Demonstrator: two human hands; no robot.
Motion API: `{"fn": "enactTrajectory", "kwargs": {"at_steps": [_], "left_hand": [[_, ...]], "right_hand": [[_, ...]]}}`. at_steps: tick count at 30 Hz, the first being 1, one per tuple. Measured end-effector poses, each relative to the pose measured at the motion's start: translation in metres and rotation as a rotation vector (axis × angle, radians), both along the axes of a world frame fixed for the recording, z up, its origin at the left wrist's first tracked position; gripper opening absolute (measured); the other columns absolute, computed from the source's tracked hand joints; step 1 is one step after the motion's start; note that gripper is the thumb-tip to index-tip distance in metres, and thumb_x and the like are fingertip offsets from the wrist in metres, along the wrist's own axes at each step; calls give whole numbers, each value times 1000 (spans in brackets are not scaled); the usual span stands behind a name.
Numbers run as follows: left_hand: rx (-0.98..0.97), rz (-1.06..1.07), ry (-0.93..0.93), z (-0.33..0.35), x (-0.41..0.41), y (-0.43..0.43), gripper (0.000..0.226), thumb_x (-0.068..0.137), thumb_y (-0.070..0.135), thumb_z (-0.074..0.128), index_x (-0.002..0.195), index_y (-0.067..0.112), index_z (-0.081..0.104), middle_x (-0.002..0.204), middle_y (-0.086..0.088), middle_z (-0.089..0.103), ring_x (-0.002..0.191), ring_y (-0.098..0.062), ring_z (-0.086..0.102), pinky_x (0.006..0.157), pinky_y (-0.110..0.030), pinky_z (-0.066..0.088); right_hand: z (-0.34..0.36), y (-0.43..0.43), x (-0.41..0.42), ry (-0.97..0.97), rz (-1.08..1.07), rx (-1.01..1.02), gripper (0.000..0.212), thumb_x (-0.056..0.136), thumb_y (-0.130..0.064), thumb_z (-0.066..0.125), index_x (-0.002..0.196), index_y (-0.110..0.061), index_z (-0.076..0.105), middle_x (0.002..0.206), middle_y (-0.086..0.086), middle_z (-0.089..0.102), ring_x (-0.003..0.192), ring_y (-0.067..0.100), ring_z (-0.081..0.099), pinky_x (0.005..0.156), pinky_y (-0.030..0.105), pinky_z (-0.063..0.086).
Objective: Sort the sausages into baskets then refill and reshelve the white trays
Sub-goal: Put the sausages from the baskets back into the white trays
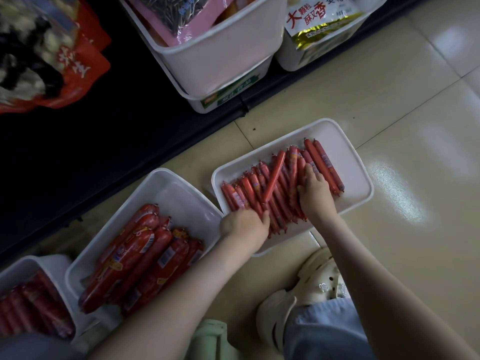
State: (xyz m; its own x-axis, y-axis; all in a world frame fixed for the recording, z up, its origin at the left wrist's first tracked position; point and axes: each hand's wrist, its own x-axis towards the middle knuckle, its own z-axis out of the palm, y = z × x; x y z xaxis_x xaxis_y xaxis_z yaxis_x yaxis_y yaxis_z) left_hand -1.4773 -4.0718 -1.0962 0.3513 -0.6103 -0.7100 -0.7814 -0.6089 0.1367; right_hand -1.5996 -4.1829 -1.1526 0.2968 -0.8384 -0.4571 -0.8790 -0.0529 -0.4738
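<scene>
The right hand (315, 193) lies flat on the thin sausages (259, 193), its fingers (310, 171) apart and fairly straight, pressing on the row. The left hand (244, 226) is at the near ends of the same row. Its fingers are curled down out of sight among the sausages, and its thumb is laid against them.

One loose sausage (274, 178) lies aslant on top of the row between the two hands. Two long sausages (324, 165) lie just right of the right fingers.

All of these are in the right tray (359, 162), a white tray on the tiled floor (402, 100), with bare bottom showing at its far and right sides. Its left corner touches the mid tray (181, 193). That tray holds thick sausages (145, 255) heaped at its near end, while its far end is bare. The left forearm crosses over its near right corner.

Further left, a left tray (52, 263) holds slim sausages (31, 307) in dim light.

Near the right tray is a cream clog (311, 281) below a blue trouser leg (324, 333).

Beyond the trays runs a dark shelf (78, 139). On it at the far right are white bins (220, 55) of snack packs, two of them stacked. Red bags (78, 68) lie at the far left.
</scene>
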Motion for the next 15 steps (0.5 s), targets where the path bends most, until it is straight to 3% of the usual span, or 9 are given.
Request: {"fn": "enactTrajectory", "kwargs": {"at_steps": [1, 3, 5, 6, 9, 11, 15], "left_hand": [[-96, 8, -63, -3, 4, -2, 50, 98, 44, 36, 129, 7, 48, 129, -17, 54, 121, -33, 48, 95, -38, 40], [-260, -170, -178, -15, 9, 0, 66, 96, 46, 39, 148, 9, 22, 152, -21, 24, 142, -35, 20, 117, -46, 14], [-204, -342, -195, -31, 16, 5, 78, 98, 49, 33, 151, 13, -11, 159, -15, -13, 147, -30, -12, 116, -49, -11], [-145, -396, -205, -39, 19, 8, 79, 99, 51, 29, 148, 13, -20, 157, -12, -22, 146, -27, -18, 115, -48, -16], [-98, -484, -231, -53, 22, 14, 78, 99, 54, 19, 142, 11, -29, 155, -10, -28, 146, -25, -18, 113, -48, -19], [-108, -499, -238, -51, 23, 16, 76, 99, 54, 17, 143, 12, -28, 154, -10, -29, 146, -25, -18, 113, -49, -19], [-162, -527, -216, -49, 24, 19, 67, 101, 51, 15, 143, 20, -27, 145, -5, -35, 145, -25, -21, 114, -54, -15]], "right_hand": [[-2, 1, -2, -4, 60, -1, 61, 94, -5, 45, 151, -12, 24, 142, 18, 38, 130, 36, 33, 106, 40, 30], [-3, 3, -2, -41, 112, -37, 59, 97, -10, 44, 151, -16, 23, 144, 17, 37, 130, 39, 30, 109, 39, 23], [-1, 6, 3, -45, 133, -101, 59, 97, -22, 47, 151, -24, 24, 150, 13, 31, 134, 38, 24, 112, 44, 19], [0, 8, 7, -31, 179, -129, 60, 97, -28, 49, 151, -28, 23, 153, 11, 27, 136, 37, 20, 113, 46, 17], [1, 13, 18, 54, 429, -113, 59, 98, -36, 46, 151, -32, 20, 160, 7, 7, 145, 35, 0, 117, 47, 5], [-4, 15, 16, 71, 500, -101, 60, 100, -22, 41, 152, -25, 12, 160, 1, -6, 145, 29, -15, 119, 43, -3], [-8, 23, 1, 61, 381, -80, 77, 95, -1, 32, 147, -19, -20, 154, 1, -28, 140, 17, -29, 115, 32, -14]]}}
